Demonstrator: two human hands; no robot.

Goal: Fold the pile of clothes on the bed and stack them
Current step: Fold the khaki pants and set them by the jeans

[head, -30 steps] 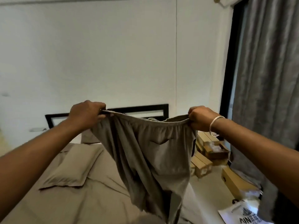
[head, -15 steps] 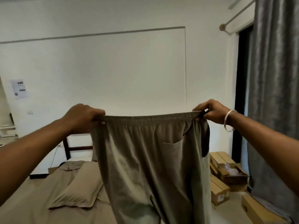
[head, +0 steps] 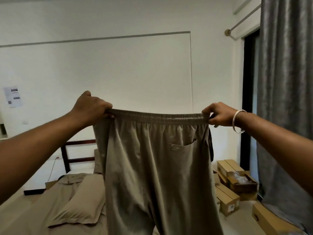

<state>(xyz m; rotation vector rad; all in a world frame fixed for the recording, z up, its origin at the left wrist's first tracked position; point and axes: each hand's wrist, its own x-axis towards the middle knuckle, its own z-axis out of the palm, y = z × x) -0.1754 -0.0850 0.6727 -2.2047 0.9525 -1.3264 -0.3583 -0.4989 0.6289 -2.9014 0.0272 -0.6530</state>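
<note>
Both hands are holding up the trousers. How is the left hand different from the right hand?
The left hand is closed like a fist over its end of the waistband; the right hand pinches its end with thumb and fingertips. The right wrist wears a silver bangle; the left wrist is bare. The left hand sits a little higher than the right. Both hold the same olive trousers up, stretching the waistband between them.

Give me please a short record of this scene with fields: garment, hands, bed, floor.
garment: olive trousers, held up by the elastic waistband, stretched flat, legs hanging
left hand: grips waistband's left end
right hand: pinches waistband's right end
bed: tan sheet, pillow
floor: cardboard boxes beside grey curtain
</note>
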